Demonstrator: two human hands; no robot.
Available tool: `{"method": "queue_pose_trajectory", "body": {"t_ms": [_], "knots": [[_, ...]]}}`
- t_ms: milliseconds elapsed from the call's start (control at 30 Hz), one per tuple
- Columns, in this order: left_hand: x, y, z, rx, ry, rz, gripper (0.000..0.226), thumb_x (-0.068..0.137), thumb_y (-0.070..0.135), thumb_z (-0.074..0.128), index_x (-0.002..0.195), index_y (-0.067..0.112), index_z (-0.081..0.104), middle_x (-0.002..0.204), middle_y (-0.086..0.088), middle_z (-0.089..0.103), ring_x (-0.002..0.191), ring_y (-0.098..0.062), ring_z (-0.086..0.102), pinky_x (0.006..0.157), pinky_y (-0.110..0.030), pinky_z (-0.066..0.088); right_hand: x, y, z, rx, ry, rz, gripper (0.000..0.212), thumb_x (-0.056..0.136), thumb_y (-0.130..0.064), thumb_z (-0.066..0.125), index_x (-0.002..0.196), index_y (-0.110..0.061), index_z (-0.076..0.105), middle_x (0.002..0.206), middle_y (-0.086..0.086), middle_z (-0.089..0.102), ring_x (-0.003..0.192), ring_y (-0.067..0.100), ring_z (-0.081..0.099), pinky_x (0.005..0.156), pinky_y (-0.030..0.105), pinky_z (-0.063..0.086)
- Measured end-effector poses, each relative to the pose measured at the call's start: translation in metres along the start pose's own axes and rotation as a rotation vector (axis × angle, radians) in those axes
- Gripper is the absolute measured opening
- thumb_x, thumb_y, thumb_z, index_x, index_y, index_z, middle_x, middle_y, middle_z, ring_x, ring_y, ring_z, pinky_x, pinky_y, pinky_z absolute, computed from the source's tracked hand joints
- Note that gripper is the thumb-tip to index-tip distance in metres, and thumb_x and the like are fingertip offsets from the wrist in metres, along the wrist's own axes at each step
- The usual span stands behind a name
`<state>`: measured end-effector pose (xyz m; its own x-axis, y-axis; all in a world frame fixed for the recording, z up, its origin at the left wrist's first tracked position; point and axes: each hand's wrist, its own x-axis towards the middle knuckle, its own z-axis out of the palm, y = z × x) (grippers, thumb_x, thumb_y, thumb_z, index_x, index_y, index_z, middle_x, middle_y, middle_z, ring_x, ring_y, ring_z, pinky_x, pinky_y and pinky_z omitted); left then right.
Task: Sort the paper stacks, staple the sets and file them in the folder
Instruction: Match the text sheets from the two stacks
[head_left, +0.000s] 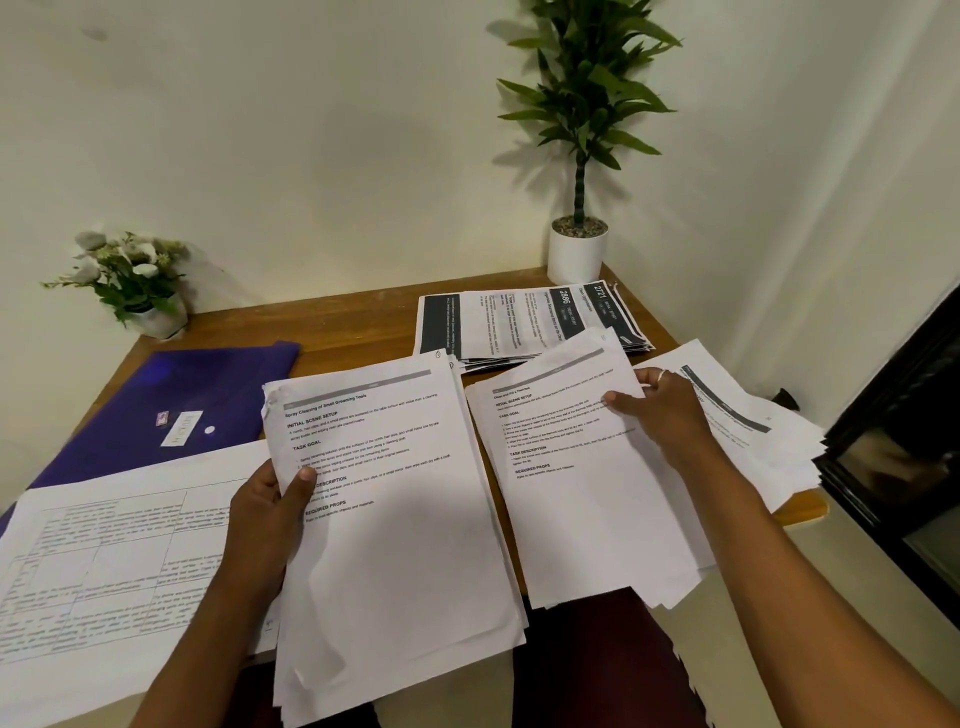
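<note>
The brown worktop is big and has lots of paper on it. Near the left lies a wide sheet with boxes drawn on it. In the middle, the left stack hangs over the near edge. The left grip is closed on its left side, thumb on top. Just right of it is the right stack. The right grip pinches the right edge of its top pages. The purple folder lies flat at the far left. A dark stack sits far back.

I think this is the sorting step. To do it well, read each title first and put like pages together. Then tap the edges even, ready for stapling. I see no stapler.
</note>
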<state>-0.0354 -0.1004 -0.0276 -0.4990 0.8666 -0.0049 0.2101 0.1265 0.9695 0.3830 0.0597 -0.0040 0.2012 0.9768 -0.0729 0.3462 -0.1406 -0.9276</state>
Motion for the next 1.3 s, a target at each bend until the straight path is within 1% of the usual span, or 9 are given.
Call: {"method": "queue_pose_trajectory", "body": {"t_ms": [133,300,433,533,767,967,1067,1167,1300], "knots": [[0.0,-0.001,0.002,0.018,0.017,0.023,0.018,0.101,0.029,0.058,0.117,0.023,0.058,0.105,0.002,0.066,0.084,-0.012,0.064,0.068,-0.028,0.051,0.002,0.003,0.0,0.04,0.032,-0.011,0.037,0.078,-0.025,0.088,0.107,-0.015,0.068,0.107,0.004,0.075,0.094,0.024,0.072,0.085,0.035,0.057],[0.001,-0.002,0.0,-0.017,0.002,0.014,0.023,0.1,0.029,0.059,0.121,0.022,0.061,0.107,-0.002,0.069,0.088,-0.017,0.067,0.07,-0.03,0.052,-0.001,0.008,0.001,0.053,0.052,-0.039,0.023,0.083,-0.02,0.084,0.091,-0.011,0.065,0.081,-0.002,0.068,0.066,0.011,0.059,0.058,0.019,0.043],[0.002,-0.003,-0.001,-0.013,-0.001,0.007,0.027,0.1,0.029,0.059,0.125,0.02,0.063,0.112,-0.005,0.071,0.093,-0.021,0.069,0.074,-0.034,0.054,0.0,0.011,0.003,0.068,0.058,-0.052,0.027,0.082,-0.023,0.085,0.101,-0.011,0.07,0.099,0.002,0.076,0.087,0.02,0.071,0.072,0.025,0.051],[0.001,-0.001,0.0,-0.018,0.003,0.007,0.026,0.101,0.027,0.059,0.125,0.018,0.063,0.11,-0.004,0.069,0.091,-0.019,0.068,0.072,-0.031,0.053,-0.003,0.011,0.004,0.058,0.096,-0.077,0.015,0.086,-0.022,0.082,0.093,-0.012,0.074,0.087,0.0,0.076,0.077,0.014,0.069,0.067,0.018,0.047],[-0.001,0.0,0.0,-0.003,0.014,0.01,0.025,0.101,0.024,0.059,0.124,0.016,0.064,0.104,0.0,0.071,0.089,-0.018,0.069,0.07,-0.03,0.052,-0.009,0.015,0.011,-0.084,0.213,-0.082,0.007,0.087,-0.018,0.079,0.084,-0.012,0.075,0.08,0.0,0.073,0.073,0.014,0.065,0.069,0.024,0.043],[-0.003,0.003,0.001,0.006,0.014,0.019,0.018,0.102,0.022,0.059,0.119,0.02,0.064,0.099,0.01,0.069,0.086,-0.014,0.068,0.07,-0.029,0.052,-0.019,0.017,0.021,-0.339,0.175,-0.235,0.013,0.091,-0.01,0.068,0.083,-0.02,0.072,0.083,-0.007,0.068,0.075,-0.001,0.057,0.061,0.007,0.034],[-0.002,0.0,0.0,-0.002,0.011,0.007,0.023,0.101,0.024,0.06,0.121,0.016,0.067,0.104,0.003,0.072,0.089,-0.019,0.07,0.075,-0.036,0.056,-0.022,0.015,0.019,-0.367,0.172,-0.242,0.014,0.092,-0.01,0.067,0.084,-0.02,0.072,0.085,-0.006,0.067,0.077,0.003,0.057,0.063,0.008,0.035],[-0.001,-0.001,-0.001,-0.009,0.008,0.008,0.027,0.101,0.025,0.06,0.125,0.015,0.066,0.107,-0.001,0.073,0.091,-0.021,0.07,0.073,-0.033,0.055,-0.023,0.011,0.02,-0.362,0.171,-0.22,0.011,0.092,-0.012,0.069,0.085,-0.02,0.072,0.083,-0.007,0.068,0.076,0.003,0.06,0.065,0.017,0.044],[-0.003,0.002,0.0,-0.015,0.0,0.008,0.024,0.101,0.026,0.058,0.123,0.018,0.063,0.104,0.002,0.07,0.089,-0.018,0.069,0.069,-0.031,0.053,-0.02,-0.002,0.016,-0.406,0.093,-0.152,0.01,0.093,-0.022,0.071,0.096,-0.012,0.071,0.091,-0.001,0.07,0.081,0.014,0.062,0.067,0.024,0.041]]}}
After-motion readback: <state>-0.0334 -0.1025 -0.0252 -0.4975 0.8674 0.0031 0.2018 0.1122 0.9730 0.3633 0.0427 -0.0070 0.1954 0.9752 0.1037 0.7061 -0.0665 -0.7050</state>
